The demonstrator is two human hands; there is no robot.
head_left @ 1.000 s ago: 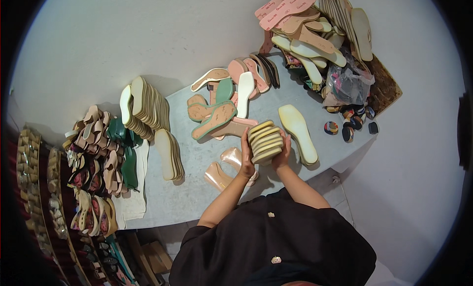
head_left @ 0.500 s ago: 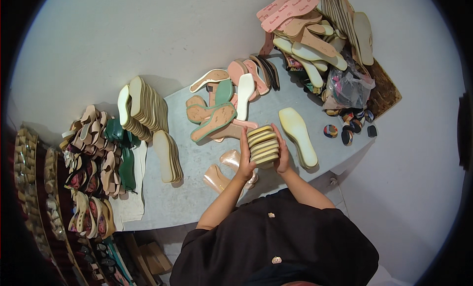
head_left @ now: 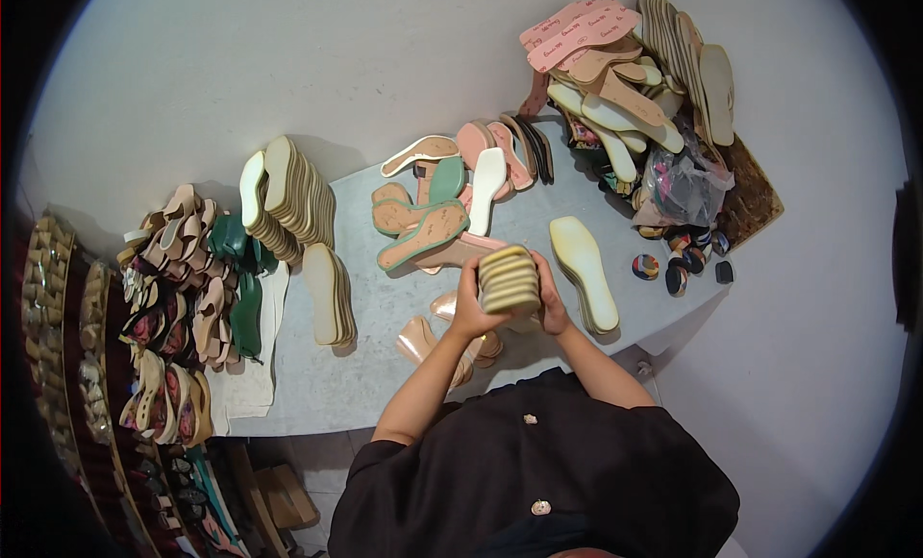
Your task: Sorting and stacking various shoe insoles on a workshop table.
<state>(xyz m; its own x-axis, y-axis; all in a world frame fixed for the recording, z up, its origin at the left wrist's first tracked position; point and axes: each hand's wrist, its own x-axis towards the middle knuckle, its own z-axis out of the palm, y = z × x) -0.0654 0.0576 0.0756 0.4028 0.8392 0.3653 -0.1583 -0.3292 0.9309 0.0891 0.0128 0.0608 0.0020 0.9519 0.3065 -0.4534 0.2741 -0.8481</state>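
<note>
Between my two hands, over the near edge of the table, is a stack of cream insoles with its ends toward me, slightly blurred. My left hand is closed along its left side. From the right, my right hand grips the same stack. Just right of it lies a small pile of cream insoles. Shiny beige shoe straps rest on the table by my left forearm, partly hidden by it. Beyond my hands are loose green-edged insoles and a white insole.
Tall insole stacks and a lower stack stand left on the grey table. Finished sandals crowd the far left. A heaped pile of insoles, a plastic bag and small patterned pieces are at right.
The insole stack has tilted and turned slightly in my hands, which keep hold of it. The whole view has shifted a little; things on the table stay in place.
</note>
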